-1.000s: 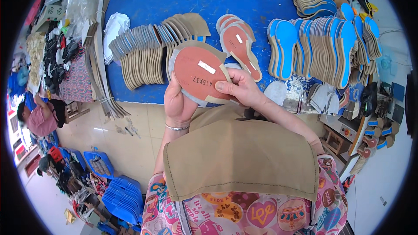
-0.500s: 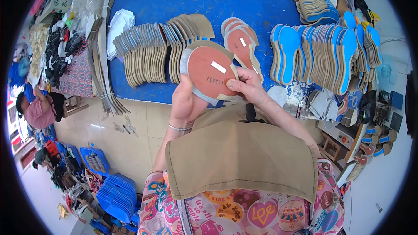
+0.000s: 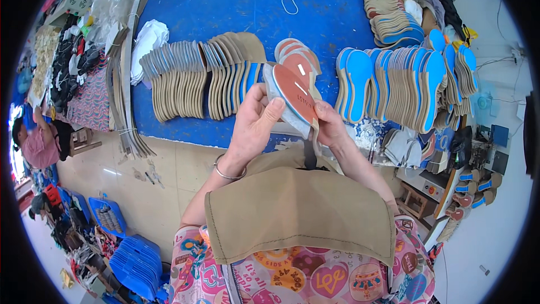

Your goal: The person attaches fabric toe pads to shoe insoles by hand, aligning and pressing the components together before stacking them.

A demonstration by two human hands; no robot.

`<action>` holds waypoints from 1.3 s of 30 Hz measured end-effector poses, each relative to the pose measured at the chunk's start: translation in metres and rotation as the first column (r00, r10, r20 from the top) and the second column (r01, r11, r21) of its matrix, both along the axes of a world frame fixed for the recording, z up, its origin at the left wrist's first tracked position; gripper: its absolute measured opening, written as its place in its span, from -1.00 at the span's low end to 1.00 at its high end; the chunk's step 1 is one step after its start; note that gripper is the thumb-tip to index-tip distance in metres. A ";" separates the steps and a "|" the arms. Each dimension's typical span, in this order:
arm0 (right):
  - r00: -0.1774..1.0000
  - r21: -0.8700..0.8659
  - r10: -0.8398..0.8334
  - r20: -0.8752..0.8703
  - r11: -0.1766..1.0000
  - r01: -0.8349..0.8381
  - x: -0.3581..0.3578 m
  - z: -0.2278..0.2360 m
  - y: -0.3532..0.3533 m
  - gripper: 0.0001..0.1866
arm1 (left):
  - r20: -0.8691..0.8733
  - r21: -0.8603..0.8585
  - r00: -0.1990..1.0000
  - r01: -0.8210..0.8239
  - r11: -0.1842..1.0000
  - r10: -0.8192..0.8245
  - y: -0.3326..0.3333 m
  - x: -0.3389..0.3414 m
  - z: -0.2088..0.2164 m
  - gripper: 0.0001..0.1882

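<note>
Above the near edge of the table I hold a reddish-brown insole [image 3: 293, 94] with a white label and a loose grey lining along its left side. It is tilted, with its face turned partly to the right. My left hand [image 3: 253, 124] is closed on the grey side, thumb in front and fingers bent at the edge. My right hand [image 3: 332, 126] pinches the lower right edge, where a tan strip hangs down. Just behind it, several similar reddish-brown insoles [image 3: 306, 56] overlap on the table.
On the blue table [image 3: 242, 0], a row of tan insoles [image 3: 174, 93] stands left and blue-and-tan insoles [image 3: 357, 79] stand right. Long grey strips [image 3: 119, 93] hang over the left edge. Blue plastic trays [image 3: 135, 264] are stacked on the floor. A person [image 3: 42, 143] is at far left.
The insole has turned from nearly face-on to a steeper tilt. My left hand has gone from an open palm beneath it to gripping the grey edge. The view has shifted slightly.
</note>
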State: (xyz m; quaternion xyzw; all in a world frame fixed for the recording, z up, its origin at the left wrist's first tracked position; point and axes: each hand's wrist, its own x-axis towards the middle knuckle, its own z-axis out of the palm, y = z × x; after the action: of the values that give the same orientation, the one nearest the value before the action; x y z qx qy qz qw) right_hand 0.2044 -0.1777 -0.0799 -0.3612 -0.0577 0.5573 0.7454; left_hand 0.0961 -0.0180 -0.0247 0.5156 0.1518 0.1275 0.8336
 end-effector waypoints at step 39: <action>0.972 0.053 0.020 -0.234 0.999 -0.008 -0.004 -0.024 -0.006 -0.17 | -0.149 -0.124 0.982 0.101 0.987 -0.119 0.000 -0.004 0.022 -0.61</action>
State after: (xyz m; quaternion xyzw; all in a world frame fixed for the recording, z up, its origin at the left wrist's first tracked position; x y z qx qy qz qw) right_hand 0.2001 -0.1834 -0.1039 -0.2731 0.0136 0.5994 0.7523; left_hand 0.0919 -0.0178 -0.0023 0.4821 0.1948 0.0316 0.8536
